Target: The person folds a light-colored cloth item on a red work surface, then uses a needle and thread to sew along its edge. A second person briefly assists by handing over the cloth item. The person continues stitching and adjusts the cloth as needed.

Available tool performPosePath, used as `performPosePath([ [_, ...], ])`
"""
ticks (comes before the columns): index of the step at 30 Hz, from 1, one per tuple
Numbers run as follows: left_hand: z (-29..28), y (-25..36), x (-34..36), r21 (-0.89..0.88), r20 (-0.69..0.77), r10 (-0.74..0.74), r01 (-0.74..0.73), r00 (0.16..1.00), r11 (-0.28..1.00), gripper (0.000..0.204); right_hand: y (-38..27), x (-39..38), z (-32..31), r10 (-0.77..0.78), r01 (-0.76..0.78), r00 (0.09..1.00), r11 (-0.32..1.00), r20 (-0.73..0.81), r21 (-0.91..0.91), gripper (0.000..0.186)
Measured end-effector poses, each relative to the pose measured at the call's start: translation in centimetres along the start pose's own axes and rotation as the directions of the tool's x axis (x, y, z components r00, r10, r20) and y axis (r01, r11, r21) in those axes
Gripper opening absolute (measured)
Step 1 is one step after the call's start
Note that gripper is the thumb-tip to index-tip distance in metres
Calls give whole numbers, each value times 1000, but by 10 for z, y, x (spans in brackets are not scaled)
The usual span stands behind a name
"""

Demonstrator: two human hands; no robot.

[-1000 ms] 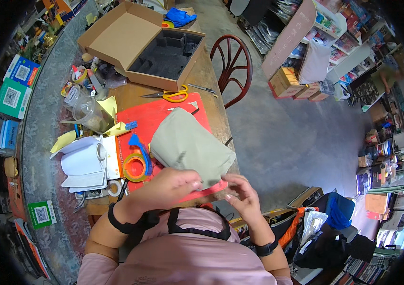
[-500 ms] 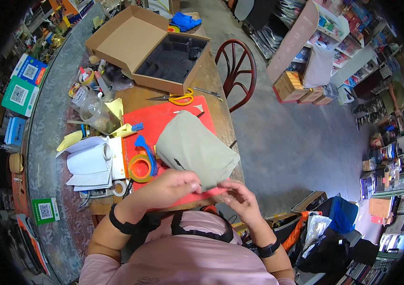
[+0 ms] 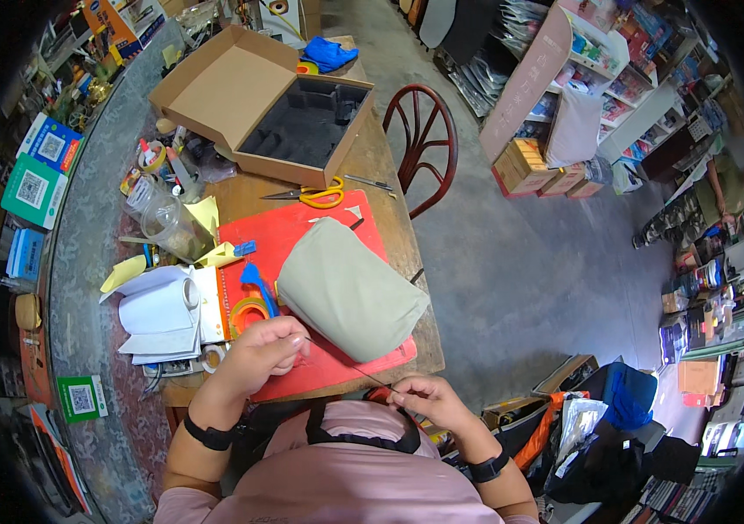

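Grey-green soft fabric pouch [image 3: 352, 293]: centre of the frame, lying obliquely, lower end toward the person; its rounded form suggests a filling.
Support: flat red sheet [image 3: 271, 220] between the pouch and the brown wooden bench [image 3: 402, 236], perhaps a smooth underlay.
Left hand [image 3: 269, 356]: just left of the pouch's lower end, fingers curled, thumb pressed on them; whether anything is pinched there cannot be told.
Right hand [image 3: 429, 402]: below the pouch, apart from it, thumb and forefinger pinching a thin dark strand [image 3: 372, 377] that runs toward the left hand, apparently to hold it straight.
Surrounding tools: yellow-handled scissors [image 3: 309, 195] above the pouch, orange tape roll [image 3: 235, 314] to its left, seemingly placed within reach.
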State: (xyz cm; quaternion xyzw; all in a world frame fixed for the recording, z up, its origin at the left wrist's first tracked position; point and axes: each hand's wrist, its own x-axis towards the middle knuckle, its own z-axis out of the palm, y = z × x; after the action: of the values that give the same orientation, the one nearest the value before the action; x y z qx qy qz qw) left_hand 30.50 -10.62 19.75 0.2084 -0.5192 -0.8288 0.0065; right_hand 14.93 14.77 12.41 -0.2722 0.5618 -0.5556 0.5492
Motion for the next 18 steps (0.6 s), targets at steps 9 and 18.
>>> performPosePath([
  [9,-14,2,-6,-10,-165,84,-87,983,996,19,5,-8,-21,-65,51,991,991,-118,-121,11],
  [18,-27,-11,-26,43,-248,70,-61,966,997,20,3,-11,-22,-98,182,885,973,-455,144,7],
])
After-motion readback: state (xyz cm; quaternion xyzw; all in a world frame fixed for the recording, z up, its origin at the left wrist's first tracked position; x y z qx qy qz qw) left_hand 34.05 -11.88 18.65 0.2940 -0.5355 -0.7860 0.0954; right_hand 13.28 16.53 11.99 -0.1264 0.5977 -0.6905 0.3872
